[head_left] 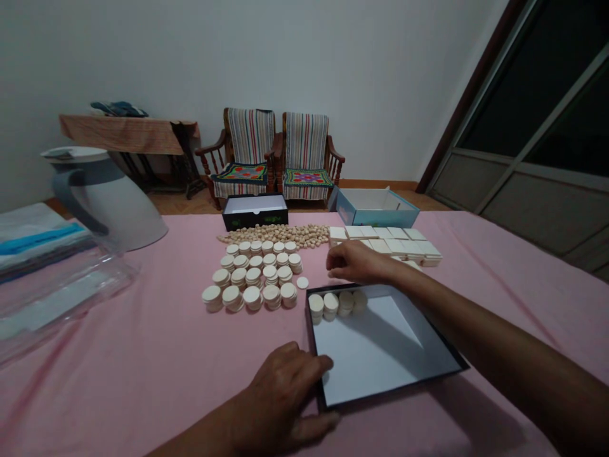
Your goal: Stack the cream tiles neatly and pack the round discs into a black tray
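My left hand [290,397] is at the near left corner of a shallow black-rimmed box tray [366,387] with a white inside, its fingers on the left rim and the thumb low beside the corner. Four short stacks of pale round wooden discs [330,303] stand along the tray's far left side. Over the tray's far edge reaches my right hand [354,261], its fingers curled; whatever they hold, if anything, is hidden. Left of it, a single disc [302,283] lies flat, beside several rows of stacked discs [253,297]. Stacked square wooden tiles [397,246] sit just beyond the right hand.
Small wooden beads [285,236] are heaped behind the discs. Farther back stand a black open box [255,212] and a light blue open box [375,206]. A white jug [114,203] and clear plastic packaging [66,298] occupy the left of the pink cloth [166,381].
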A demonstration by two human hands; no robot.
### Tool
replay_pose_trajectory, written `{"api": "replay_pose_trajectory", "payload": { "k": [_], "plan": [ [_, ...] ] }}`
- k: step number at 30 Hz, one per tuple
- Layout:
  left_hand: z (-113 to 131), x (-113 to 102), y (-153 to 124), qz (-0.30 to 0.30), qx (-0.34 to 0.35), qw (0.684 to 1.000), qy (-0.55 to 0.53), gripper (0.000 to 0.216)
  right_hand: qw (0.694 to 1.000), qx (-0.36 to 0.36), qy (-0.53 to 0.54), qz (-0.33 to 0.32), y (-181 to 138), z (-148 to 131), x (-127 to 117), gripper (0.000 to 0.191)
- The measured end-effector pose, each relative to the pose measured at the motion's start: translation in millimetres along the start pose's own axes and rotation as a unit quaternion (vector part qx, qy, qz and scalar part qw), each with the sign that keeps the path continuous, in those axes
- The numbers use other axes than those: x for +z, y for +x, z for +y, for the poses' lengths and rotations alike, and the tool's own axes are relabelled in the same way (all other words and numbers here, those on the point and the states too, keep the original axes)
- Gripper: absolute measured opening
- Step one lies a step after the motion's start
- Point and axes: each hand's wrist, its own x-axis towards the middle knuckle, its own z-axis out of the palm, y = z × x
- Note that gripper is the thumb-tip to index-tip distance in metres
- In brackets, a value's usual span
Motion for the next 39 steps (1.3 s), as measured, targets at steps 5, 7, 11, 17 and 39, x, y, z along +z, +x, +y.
{"api": "replay_pose_trajectory", "payload": {
  "k": [5, 7, 11, 17, 39],
  "plan": [
    [-9.4, -3.7, -2.8, -0.026, 0.022, 0.998, -0.057, 0.06, 0.994, 0.039, -0.047, -0.095, 59.6, -15.6, 28.5, 0.027],
    [-10.1, -4.5, -1.8, -0.034, 0.017, 0.997, -0.064, 0.058, 0.992, 0.052, -0.042, -0.108, 71.2, -18.8, 39.1, 0.032],
    [-8.6, -5.4, 0.4, -0.038, 0.011, 0.997, -0.068, 0.052, 0.992, 0.07, -0.022, -0.106, 80.3, -19.3, 53.9, 0.043],
    [-7.0, -4.2, 1.2, -0.033, -0.001, 0.997, -0.066, 0.051, 0.99, 0.083, 0.048, -0.101, 80.3, -15.0, 61.2, 0.029],
    [-2.4, 3.7, 3.9, 0.002, -0.004, 1.0, -0.021, 0.047, 0.932, 0.128, 0.329, 0.089, -64.4, 53.5, 45.4, 0.007]
  ]
}}
